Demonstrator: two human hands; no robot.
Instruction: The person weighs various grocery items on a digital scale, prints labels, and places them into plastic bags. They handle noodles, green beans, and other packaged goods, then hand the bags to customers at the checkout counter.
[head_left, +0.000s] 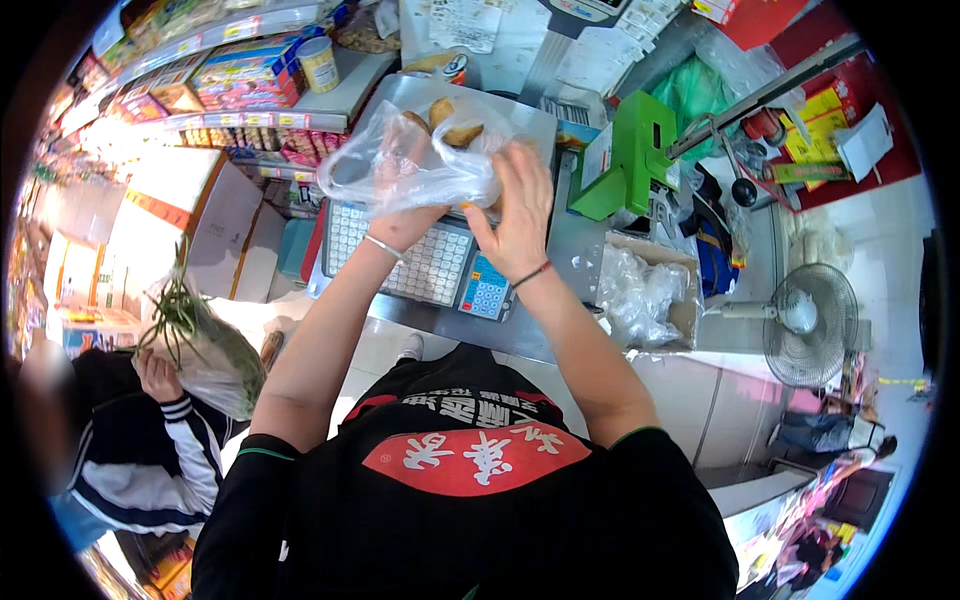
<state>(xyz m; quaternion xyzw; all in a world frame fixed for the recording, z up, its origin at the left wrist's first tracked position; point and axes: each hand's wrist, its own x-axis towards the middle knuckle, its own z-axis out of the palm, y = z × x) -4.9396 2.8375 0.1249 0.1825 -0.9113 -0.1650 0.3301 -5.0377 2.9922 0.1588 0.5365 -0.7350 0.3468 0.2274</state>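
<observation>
A clear plastic bag (442, 176) rests over the steel weighing plate (517, 112) of a price-computing scale. Several brown pieces of produce (459, 135), perhaps potatoes, show at its far end. Thin film covers my left hand (409, 214), whose fingers reach into or beneath the bag and are partly blurred by the plastic. My right hand (517, 202) lies against the bag's right side, its thumb spread from the fingers. Below both wrists is the scale's keypad (427, 262), with a blue number pad (487, 283) at its right.
A green device (626, 154) stands right of the scale, near a carton (686, 300) of crumpled plastic bags. Snack shelves (247, 120) line the left. A person (150, 442) at left holds a bag of green vegetables (217, 345). A fan (810, 322) stands far right.
</observation>
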